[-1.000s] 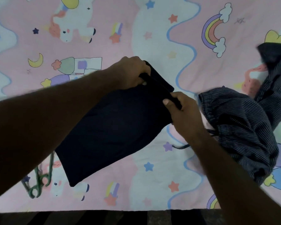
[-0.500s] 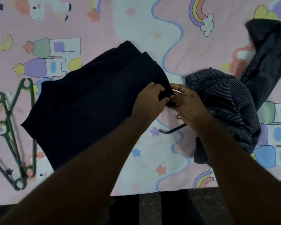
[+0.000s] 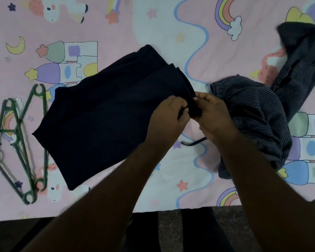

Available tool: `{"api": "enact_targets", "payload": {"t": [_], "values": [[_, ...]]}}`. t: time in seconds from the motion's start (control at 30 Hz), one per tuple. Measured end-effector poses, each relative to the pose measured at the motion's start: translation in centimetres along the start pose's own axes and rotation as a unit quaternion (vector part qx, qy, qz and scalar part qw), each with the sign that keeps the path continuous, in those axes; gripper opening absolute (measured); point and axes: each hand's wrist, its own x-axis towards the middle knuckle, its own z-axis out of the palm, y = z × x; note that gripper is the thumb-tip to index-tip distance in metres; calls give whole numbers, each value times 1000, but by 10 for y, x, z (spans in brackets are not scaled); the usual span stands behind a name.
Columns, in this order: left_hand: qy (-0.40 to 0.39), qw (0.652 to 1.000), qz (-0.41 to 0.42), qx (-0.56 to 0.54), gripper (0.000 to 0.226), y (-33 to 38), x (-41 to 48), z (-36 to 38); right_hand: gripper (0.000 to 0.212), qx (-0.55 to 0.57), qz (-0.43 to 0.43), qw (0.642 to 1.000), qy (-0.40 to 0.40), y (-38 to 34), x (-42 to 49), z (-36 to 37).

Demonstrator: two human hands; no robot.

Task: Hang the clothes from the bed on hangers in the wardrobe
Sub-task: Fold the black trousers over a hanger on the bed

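On my feed, both bare arms reached up from the lower edge and converged near the middle of the head view. The left forearm (image 3: 116, 188) came in from the lower left and the right forearm (image 3: 258, 170) from the lower right. The left hand (image 3: 168, 118) and the right hand (image 3: 215, 117) met just beside each other, backs toward me. Each had its fingers curled, pinching the same corner of the folded dark navy cloth garment (image 3: 107, 115) between them. The right thumb lay on top, pointing toward the left hand.
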Motion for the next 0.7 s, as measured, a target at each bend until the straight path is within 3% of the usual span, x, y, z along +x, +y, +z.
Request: {"api": "enact_targets", "payload": {"t": [0.1,0.23,0.3,0.37,0.43,0.5,0.6,0.7], "values": [[-3,1000,19,24,24,-2,-12,0,19,33,-1,998,-60,-4,-10,13],[-7,1000,15,-15,19,-2,-18,-10,14,13,-9,996,-93,-9,-23,23],[-1,999,27,-23,23,-8,-13,-31,24,-96,-59,991,-69,-10,-24,22],[-34,997,68,30,45,-16,3,-61,29,-265,-139,951,-75,-16,-28,25],[-149,970,131,138,64,-20,23,-97,30,-374,-207,895,-127,-25,-41,40],[-243,919,205,236,57,-20,44,-136,29,-406,-238,865,-174,-35,-61,64],[-293,861,257,328,33,-16,60,-199,28,-397,-218,871,-187,-53,-103,102],[-281,838,229,407,20,-10,56,-280,26,-389,-199,876,-206,-76,-156,143]]}}
